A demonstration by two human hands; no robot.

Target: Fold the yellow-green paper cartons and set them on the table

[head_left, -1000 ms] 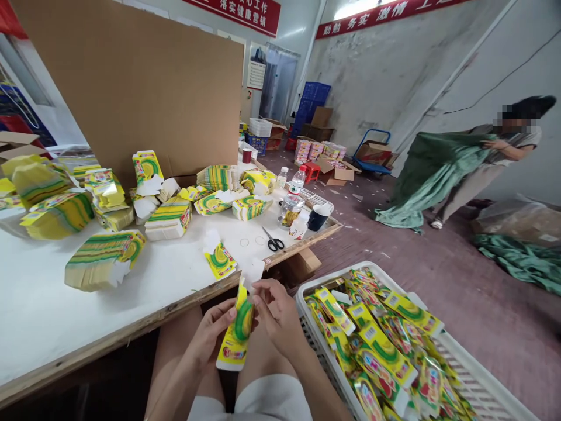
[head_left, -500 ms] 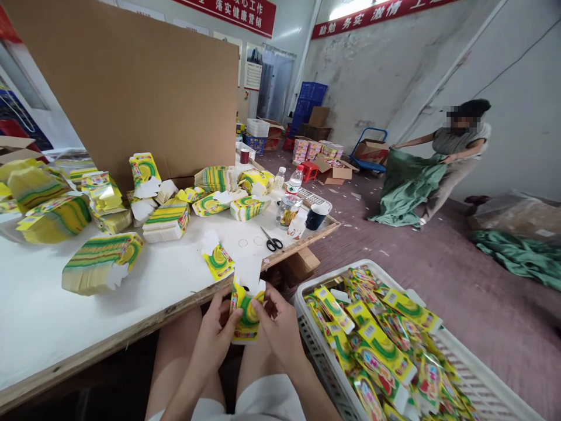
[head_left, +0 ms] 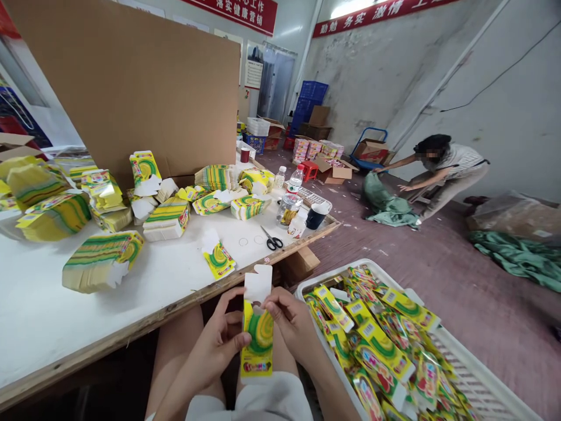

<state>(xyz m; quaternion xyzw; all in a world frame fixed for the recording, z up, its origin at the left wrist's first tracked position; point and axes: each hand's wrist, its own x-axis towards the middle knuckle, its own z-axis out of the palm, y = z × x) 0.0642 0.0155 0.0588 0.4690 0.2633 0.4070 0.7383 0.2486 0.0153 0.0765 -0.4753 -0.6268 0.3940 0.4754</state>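
A small yellow-and-green carton stands upright above my lap, its white top flap raised. My left hand grips it by the left side, thumb on the front panel. At the upper right edge, by the carton's mouth, the thumb and fingers of my right hand pinch the card. What the carton holds inside is hidden. Another single carton lies on the white table close to its front edge. A white plastic basket of cartons and shiny wrapped packets is beside my right arm.
Stacked flat cartons cover the table's left and back, before a tall cardboard sheet. Scissors, a water bottle and a dark mug are near the right corner. A person bends over green cloth on the floor.
The carton has come lower and slightly right, now upright with its front facing me. My right hand has shifted up to its top edge. The other person has bent down, lowering the green cloth.
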